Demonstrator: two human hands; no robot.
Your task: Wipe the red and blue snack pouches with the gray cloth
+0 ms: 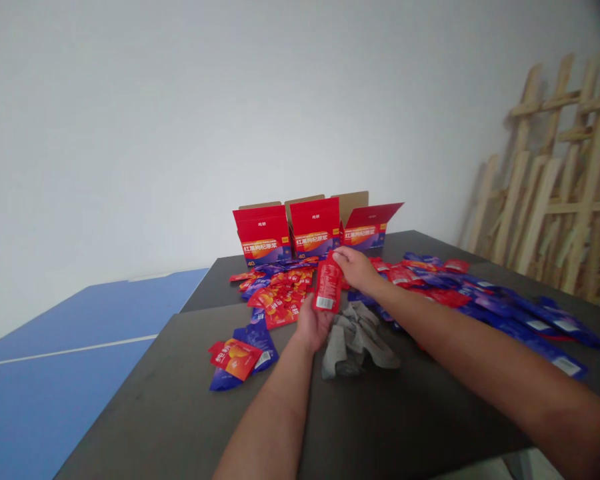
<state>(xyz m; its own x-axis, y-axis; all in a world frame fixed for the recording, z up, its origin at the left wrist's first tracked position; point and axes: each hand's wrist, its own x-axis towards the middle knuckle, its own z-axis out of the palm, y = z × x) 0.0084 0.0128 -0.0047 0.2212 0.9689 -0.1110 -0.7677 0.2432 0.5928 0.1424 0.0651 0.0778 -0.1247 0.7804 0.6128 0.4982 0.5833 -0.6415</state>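
one head-worn view, facing forward and down, close behind the left hand (311,326), right hand (356,269)

Glossy plastic sachets (327,287) lie by matt grey cloth (355,340).

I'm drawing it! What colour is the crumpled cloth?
The cloth is grey; see the head view.

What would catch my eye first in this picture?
The bright red cartons standing open at the far end of the dark table stand out first. Red and blue sachets lie scattered across it, and at the centre the left hand and right hand hold a red sachet beside a crumpled grey cloth.
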